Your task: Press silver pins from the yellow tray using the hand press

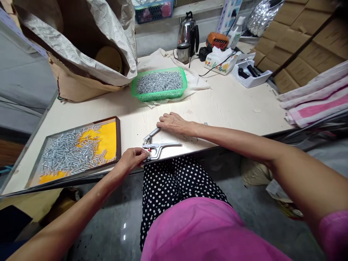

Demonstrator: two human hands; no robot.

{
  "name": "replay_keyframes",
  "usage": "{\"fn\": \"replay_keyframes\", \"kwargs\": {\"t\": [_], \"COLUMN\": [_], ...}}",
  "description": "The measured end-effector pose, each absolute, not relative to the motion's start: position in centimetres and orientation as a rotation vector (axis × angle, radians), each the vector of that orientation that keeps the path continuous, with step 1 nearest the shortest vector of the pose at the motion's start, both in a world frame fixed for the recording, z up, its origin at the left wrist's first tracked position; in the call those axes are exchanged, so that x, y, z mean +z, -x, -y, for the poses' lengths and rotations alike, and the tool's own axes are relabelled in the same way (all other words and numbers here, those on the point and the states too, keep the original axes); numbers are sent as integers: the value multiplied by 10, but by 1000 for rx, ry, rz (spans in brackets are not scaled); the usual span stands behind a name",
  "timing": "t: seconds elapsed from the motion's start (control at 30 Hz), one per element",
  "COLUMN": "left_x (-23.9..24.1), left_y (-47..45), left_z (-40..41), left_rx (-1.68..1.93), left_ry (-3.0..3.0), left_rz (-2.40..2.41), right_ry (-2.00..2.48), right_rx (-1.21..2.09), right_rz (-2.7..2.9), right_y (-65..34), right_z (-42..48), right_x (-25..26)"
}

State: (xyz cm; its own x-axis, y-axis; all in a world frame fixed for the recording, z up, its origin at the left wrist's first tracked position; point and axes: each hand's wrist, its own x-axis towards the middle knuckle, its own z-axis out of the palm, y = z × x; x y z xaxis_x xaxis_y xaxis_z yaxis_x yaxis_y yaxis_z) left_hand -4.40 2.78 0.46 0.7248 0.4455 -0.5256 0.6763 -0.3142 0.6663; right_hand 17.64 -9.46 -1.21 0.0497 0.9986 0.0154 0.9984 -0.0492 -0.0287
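Observation:
A pair of metal hand-press pliers point(159, 145) with a coil spring lies near the table's front edge, its handles spread apart. My right hand point(174, 123) is closed on the end of the upper handle. At the jaw, the fingers of my left hand point(135, 158) are pinched together near a small red part; whatever they hold is too small to make out. To the left, a shallow tray point(118, 139) with a yellow lining holds many small silvery metal pieces point(69, 152). A green plastic basket point(159, 95) farther back holds a heap of similar pieces point(160, 81).
A large open sack point(89, 81) stands at the back left. Along the back are a metal kettle point(187, 30), a steel mug point(183, 53), an orange battery point(217, 40), a tissue pack point(219, 62) and a white box point(251, 80). Folded cloth point(320, 98) and cardboard point(301, 50) lie right.

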Motion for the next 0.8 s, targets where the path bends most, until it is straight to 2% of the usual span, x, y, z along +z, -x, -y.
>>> {"fn": "replay_keyframes", "kwargs": {"t": [0.27, 0.8], "left_x": [14, 20], "left_y": [35, 31], "left_z": [-27, -25], "left_rx": [-405, -445], "left_ry": [-1891, -1887], "left_rz": [-915, -916], "right_ry": [2248, 2316], "right_rx": [425, 343], "right_rz": [2012, 2039], "right_y": [-176, -163], "right_z": [127, 138], "right_x": [-4, 4]}}
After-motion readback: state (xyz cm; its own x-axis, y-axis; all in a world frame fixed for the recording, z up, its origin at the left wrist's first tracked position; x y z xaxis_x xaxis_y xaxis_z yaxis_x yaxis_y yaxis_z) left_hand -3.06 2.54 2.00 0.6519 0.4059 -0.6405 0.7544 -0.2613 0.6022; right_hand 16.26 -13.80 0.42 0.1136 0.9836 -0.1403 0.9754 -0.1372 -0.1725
